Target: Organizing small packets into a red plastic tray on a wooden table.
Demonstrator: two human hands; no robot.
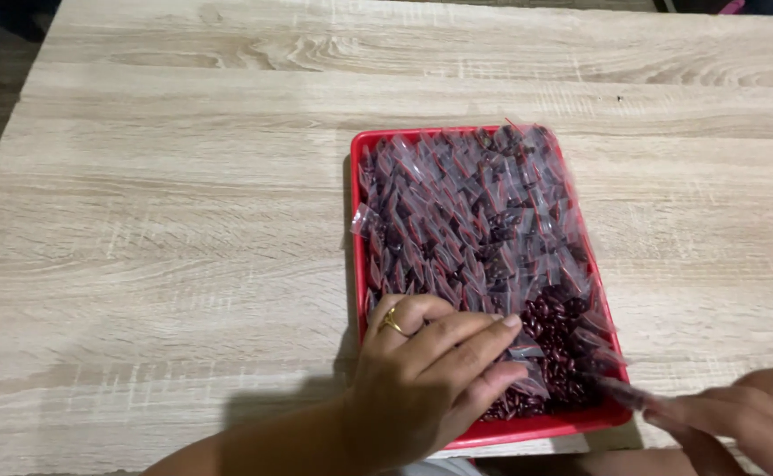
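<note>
A red rectangular tray (pixel 356 150) lies on a pale wooden table (pixel 157 220). It is packed with several small clear plastic bags (pixel 457 211) filled with dark red beans. Loose dark red beans (pixel 556 339) sit in the tray's near right corner. My left hand (pixel 422 379), with a gold ring on one finger, rests over the tray's near left part, fingers together and touching the small bags. My right hand (pixel 739 419) is at the tray's near right corner, blurred, its fingertips pinching what looks like a small clear bag (pixel 620 388).
The table's left edge (pixel 7 132) borders darker flooring. A dark object shows at the top right corner (pixel 739 7). Bare tabletop surrounds the tray on the left, far and right sides.
</note>
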